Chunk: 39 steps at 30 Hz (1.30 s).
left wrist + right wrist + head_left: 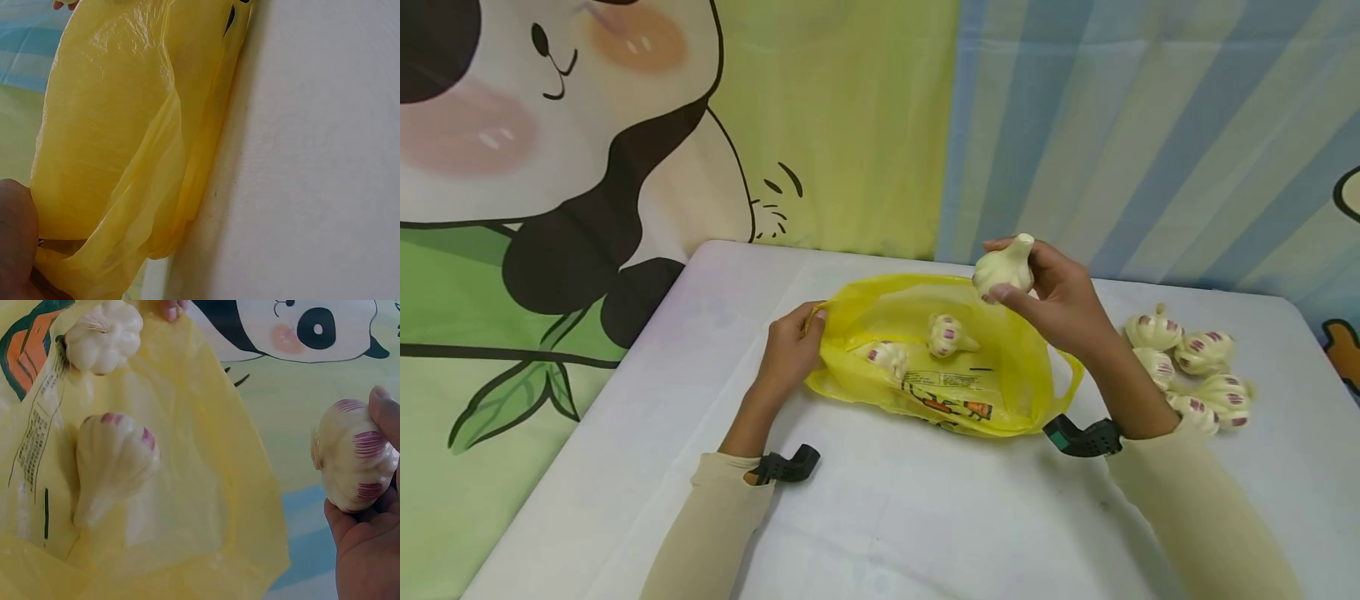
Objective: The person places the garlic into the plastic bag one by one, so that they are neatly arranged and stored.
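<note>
A yellow plastic bag [857, 392] lies on the table with its mouth spread wide. My left hand [788, 350] pinches the bag's left edge between thumb and fingers; the left wrist view shows the thumb [15, 231] against the yellow film. Two garlic bulbs rest inside the bag: one bulb [944, 335] near the middle, another bulb [889, 357] to its left. Above the bag's right rear rim, my right hand [1060, 296] grips a garlic bulb [1002, 271] with its stem up. Purple streaks mark that bulb [356, 453] in the right wrist view.
Several more garlic bulbs [1206, 352] sit clustered on the table to the right, beside my right forearm. A white cloth covers the table [880, 517]. Behind it hangs a printed curtain [850, 125] with a cartoon panda. The bag's right handle loop [1071, 379] lies beneath my right wrist.
</note>
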Motion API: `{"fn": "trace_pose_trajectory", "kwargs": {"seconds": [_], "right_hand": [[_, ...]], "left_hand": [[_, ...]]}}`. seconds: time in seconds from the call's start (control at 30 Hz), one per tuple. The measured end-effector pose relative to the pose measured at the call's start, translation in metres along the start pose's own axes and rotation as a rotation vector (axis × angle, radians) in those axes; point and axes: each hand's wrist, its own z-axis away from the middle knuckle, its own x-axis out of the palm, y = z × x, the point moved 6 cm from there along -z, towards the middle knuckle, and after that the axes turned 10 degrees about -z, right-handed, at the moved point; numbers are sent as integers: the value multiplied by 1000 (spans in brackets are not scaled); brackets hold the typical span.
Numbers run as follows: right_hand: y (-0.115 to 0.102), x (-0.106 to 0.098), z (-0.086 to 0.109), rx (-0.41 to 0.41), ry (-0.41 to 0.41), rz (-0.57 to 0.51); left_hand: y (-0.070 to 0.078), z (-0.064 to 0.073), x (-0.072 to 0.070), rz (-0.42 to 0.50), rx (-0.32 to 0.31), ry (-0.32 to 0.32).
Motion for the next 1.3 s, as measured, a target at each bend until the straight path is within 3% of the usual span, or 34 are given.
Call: {"fn": "trace_pose_trajectory", "kwargs": {"seconds": [0.33,0.6,0.9,1.3], "right_hand": [[9,22,-9,10,-116,-14],[24,32,-10,141,-232,-19],[41,46,-8,264,-335,39],[54,61,-19,295,-413,151]], "left_hand": [[-1,0,1,11,3,-2],[-1,0,0,8,-4,1],[1,1,-1,3,6,-1],[2,1,-3,14,3,-5]]}}
